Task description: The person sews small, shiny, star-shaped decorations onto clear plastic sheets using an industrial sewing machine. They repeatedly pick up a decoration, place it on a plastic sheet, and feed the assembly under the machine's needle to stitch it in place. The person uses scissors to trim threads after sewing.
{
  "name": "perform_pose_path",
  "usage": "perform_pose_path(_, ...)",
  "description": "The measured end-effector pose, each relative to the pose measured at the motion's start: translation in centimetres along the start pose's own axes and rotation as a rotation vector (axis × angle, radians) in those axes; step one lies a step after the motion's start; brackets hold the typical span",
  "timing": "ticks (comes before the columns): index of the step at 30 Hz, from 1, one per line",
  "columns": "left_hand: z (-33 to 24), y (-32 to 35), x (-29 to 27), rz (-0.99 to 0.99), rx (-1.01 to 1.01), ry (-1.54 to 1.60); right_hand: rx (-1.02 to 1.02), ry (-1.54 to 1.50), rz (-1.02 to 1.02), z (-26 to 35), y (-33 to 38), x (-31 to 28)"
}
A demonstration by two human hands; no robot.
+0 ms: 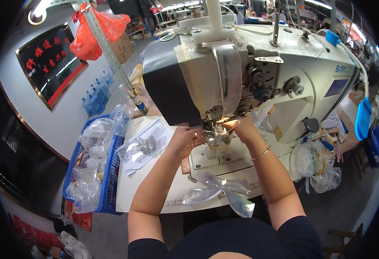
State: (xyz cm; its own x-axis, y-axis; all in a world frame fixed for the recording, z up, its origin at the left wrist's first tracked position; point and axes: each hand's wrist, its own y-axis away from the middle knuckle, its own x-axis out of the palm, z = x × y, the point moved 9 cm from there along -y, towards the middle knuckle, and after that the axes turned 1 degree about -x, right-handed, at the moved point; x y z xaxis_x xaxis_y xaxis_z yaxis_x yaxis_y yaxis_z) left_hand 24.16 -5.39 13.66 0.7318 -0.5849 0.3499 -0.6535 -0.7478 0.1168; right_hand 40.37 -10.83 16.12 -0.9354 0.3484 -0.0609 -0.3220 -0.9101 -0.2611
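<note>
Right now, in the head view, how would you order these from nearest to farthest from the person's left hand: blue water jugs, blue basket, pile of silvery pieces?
1. Pile of silvery pieces: just left of the left hand, on the table.
2. Blue basket: farther left, beside the table.
3. Blue water jugs: farthest, back-left by the wall.

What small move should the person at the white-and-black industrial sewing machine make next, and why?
Probably a slight, two-handed adjustment of the clear, shiny plastic piece beneath the white-and-black industrial sewing machine's head: the bare left hand and bare right hand flank it, close to the needle area, so a small, careful move seems wisest.
</note>
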Motion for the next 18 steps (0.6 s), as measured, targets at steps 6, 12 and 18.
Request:
perform_pose_path(6, 0.6, -0.8, -0.6, 0.054, -0.003, 0.006, 0.083, 0.001, -0.016, 0.8, 0.7, 0.1)
perform_pose_path(12, 0.7, 0.0, 0.5, 0.176, -0.01, -0.003, 0.043, 0.106, 0.06, -0.4, 1.1, 0.0)
perform_pose_path(18, 5.4, 6.0, 2.6, 0.174, -0.082, 0.009, -0.016, -0.05, -0.028, -2.7, 10.2, -1.6)
